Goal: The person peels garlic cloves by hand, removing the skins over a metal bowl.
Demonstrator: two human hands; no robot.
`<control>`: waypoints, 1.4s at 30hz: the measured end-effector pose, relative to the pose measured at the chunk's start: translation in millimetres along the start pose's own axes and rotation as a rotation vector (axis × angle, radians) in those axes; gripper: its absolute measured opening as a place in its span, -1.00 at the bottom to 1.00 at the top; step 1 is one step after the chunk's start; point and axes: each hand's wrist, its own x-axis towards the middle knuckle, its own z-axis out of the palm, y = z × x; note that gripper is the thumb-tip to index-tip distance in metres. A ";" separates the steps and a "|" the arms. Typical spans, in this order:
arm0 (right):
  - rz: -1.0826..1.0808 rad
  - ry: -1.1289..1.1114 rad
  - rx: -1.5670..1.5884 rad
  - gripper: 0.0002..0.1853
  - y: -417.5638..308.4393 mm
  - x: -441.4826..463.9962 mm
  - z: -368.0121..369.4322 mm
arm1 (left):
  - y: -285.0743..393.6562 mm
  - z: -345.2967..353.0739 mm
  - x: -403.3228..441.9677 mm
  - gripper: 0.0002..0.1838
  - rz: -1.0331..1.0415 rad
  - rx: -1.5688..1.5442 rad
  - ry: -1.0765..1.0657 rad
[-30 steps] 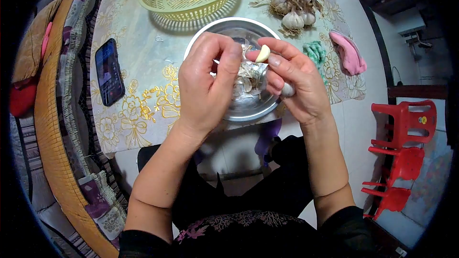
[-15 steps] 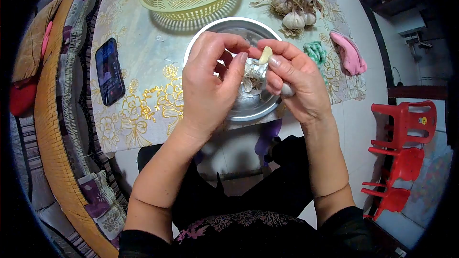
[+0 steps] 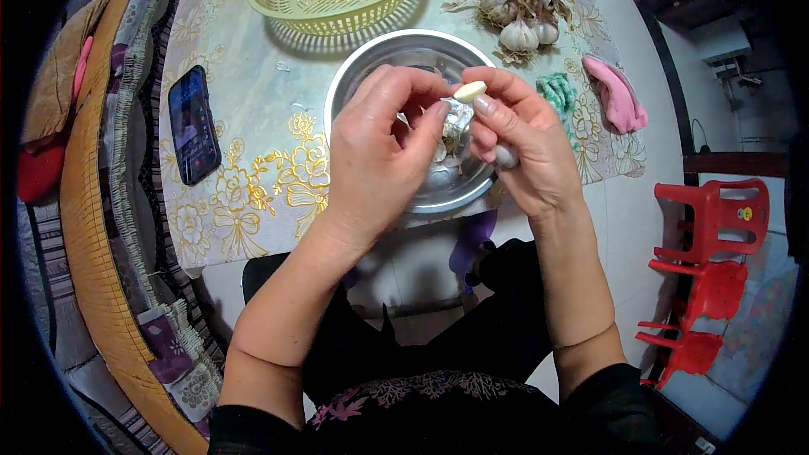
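My right hand (image 3: 527, 131) pinches a pale peeled garlic clove (image 3: 470, 92) between thumb and forefinger. A whitish rounded piece (image 3: 506, 156), mostly hidden, sits under its curled fingers. My left hand (image 3: 379, 131) is bent beside the clove, its forefinger tip near the clove's left end and its thumb a little lower, with a small gap between them. No object shows in the left fingers. Both hands are over a steel bowl (image 3: 413, 204), where papery garlic skins (image 3: 455, 131) lie.
Beyond the bowl stands a yellow-green plastic basket (image 3: 337, 24) with several peeled cloves. Tied garlic bulbs (image 3: 518, 34) lie at the back right, near a green mesh cloth (image 3: 558, 97) and a pink cloth (image 3: 615, 94). A phone (image 3: 195, 125) rests at left; red chairs (image 3: 712, 211) stand right.
The clove has turned from upright to nearly level in my right fingers. My left hand has shifted slightly right and down, its fingertips closer to the clove.
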 end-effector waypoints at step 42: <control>-0.666 0.109 -0.875 -0.78 15.3 -5.6 16.9 | -7.0 -3.1 2.8 -0.96 -0.197 -0.227 0.035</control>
